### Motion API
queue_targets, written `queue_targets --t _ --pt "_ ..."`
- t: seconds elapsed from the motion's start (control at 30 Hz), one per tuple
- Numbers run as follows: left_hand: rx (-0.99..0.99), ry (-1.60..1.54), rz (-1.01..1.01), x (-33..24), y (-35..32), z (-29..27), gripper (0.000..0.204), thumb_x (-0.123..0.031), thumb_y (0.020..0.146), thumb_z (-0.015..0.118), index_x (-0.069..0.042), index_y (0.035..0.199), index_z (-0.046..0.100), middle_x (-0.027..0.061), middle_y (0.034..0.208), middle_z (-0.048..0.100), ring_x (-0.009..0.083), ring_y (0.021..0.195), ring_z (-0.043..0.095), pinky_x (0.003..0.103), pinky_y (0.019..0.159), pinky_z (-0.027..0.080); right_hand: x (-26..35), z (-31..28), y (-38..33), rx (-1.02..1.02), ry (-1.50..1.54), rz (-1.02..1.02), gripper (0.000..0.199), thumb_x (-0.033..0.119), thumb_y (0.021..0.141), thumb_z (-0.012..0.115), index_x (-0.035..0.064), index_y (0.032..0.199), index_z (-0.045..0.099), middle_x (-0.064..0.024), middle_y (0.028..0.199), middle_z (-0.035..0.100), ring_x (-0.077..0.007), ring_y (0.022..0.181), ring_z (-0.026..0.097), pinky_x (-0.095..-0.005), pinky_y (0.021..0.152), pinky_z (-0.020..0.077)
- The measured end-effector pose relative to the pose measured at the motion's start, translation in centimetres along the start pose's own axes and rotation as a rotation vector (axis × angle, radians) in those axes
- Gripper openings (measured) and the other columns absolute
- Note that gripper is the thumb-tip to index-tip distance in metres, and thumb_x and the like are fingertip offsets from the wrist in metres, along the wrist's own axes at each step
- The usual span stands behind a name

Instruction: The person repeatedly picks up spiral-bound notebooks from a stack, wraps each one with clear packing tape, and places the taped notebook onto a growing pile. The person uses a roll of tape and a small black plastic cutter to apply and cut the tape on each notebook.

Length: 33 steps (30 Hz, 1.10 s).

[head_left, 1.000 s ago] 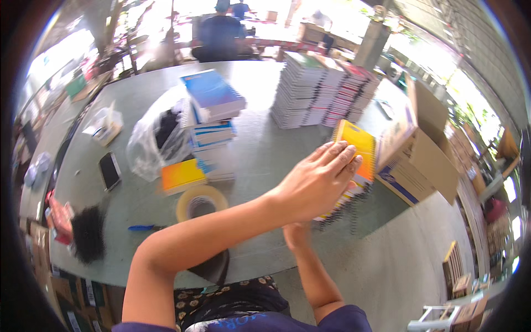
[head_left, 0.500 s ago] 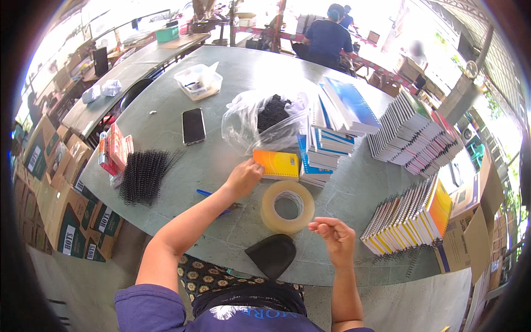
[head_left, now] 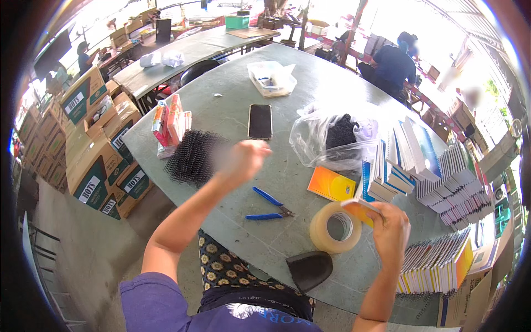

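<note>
My right hand (head_left: 391, 229) is closed on a small orange notebook (head_left: 359, 210), raised above the tape roll's edge. My left hand (head_left: 243, 161) is over the table between the phone (head_left: 260, 121) and a pile of black spiral binding coils (head_left: 191, 157); its fingers look bent, but blur hides whether they hold anything. Another orange-yellow notebook (head_left: 332, 183) lies flat beside a stack of blue-and-white notebooks (head_left: 381, 182). A large roll of clear tape (head_left: 319, 229) rests near me. Blue-handled cutters (head_left: 268, 205) lie spread apart, and a black rounded pad (head_left: 310, 271) sits at the table's near edge.
A clear plastic bag (head_left: 310, 141) holds black coils. Spiral-bound notebooks (head_left: 434, 263) stand in a row at right, beside a cardboard box (head_left: 462, 301). Farther off are a white plastic tub (head_left: 271, 80), red boxes (head_left: 171, 122) and a seated person (head_left: 392, 66). Cartons (head_left: 105, 166) stack up at left.
My left hand has left the orange notebook and moved toward the coil pile. My right hand, empty before, now holds an orange notebook. The view has turned left, and the cutters show fully.
</note>
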<state>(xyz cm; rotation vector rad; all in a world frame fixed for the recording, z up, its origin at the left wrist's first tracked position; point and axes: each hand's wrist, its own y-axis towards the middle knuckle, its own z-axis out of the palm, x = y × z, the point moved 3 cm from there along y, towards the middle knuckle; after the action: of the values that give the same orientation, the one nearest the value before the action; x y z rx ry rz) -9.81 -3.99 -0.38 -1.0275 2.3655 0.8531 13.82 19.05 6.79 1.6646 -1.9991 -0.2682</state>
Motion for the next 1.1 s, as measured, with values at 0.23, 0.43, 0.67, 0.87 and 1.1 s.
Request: queue_targets --t 0.23,0.43,0.67,0.87,1.1 --pt "-0.240 0.522 -0.089 12.5 -0.6 3.1 0.028 -0.029 0.087 0.059 -0.001 0.089 0.055 0.0151 0.072 0.061 0.0341 0.074 0.061 0.044 0.066 0.049 -1.0 5.6 -1.8 0.213 0.144 0.245 0.018 0.010 0.076 0.060 0.0103 0.092 0.068 -0.0137 0.083 0.066 -0.0324 0.074 0.063 -0.0421 0.068 0.0485" --pt "-0.154 -0.171 -0.325 11.9 1.5 -0.3 0.023 -0.011 0.086 0.054 0.000 0.106 0.053 0.0153 0.081 0.063 0.0301 0.072 0.063 0.036 0.066 0.048 -1.2 5.9 -1.7 0.285 -0.042 0.147 0.017 0.013 0.079 0.062 0.0084 0.095 0.067 -0.0126 0.082 0.066 -0.0320 0.077 0.064 -0.0408 0.070 0.0488" --pt "0.000 -0.449 0.011 2.0 0.6 3.0 0.014 -0.013 0.089 0.058 -0.001 0.096 0.063 0.0040 0.082 0.064 0.0109 0.072 0.059 0.023 0.062 0.047 -1.4 5.7 -1.4 0.064 0.331 0.095 0.018 0.018 0.083 0.062 0.0082 0.096 0.069 -0.0106 0.090 0.068 -0.0277 0.080 0.065 -0.0344 0.070 0.0502" --pt "0.109 -0.475 0.313 -8.4 -4.2 7.8 0.015 -0.011 0.082 0.066 -0.004 0.095 0.066 0.0129 0.082 0.064 0.0201 0.069 0.062 0.029 0.062 0.049 -1.0 5.8 -1.1 0.060 0.339 0.168 0.017 0.019 0.083 0.063 0.0096 0.095 0.070 -0.0093 0.091 0.068 -0.0255 0.079 0.066 -0.0315 0.069 0.0505" --pt "0.041 -0.382 0.362 -10.7 -5.1 8.4 0.015 -0.018 0.086 0.063 -0.004 0.091 0.066 0.0107 0.076 0.065 0.0211 0.061 0.062 0.030 0.056 0.048 -0.8 5.7 -1.2 0.068 0.271 0.194 0.016 0.018 0.084 0.062 0.0100 0.095 0.070 -0.0087 0.091 0.068 -0.0241 0.078 0.066 -0.0307 0.068 0.0503"
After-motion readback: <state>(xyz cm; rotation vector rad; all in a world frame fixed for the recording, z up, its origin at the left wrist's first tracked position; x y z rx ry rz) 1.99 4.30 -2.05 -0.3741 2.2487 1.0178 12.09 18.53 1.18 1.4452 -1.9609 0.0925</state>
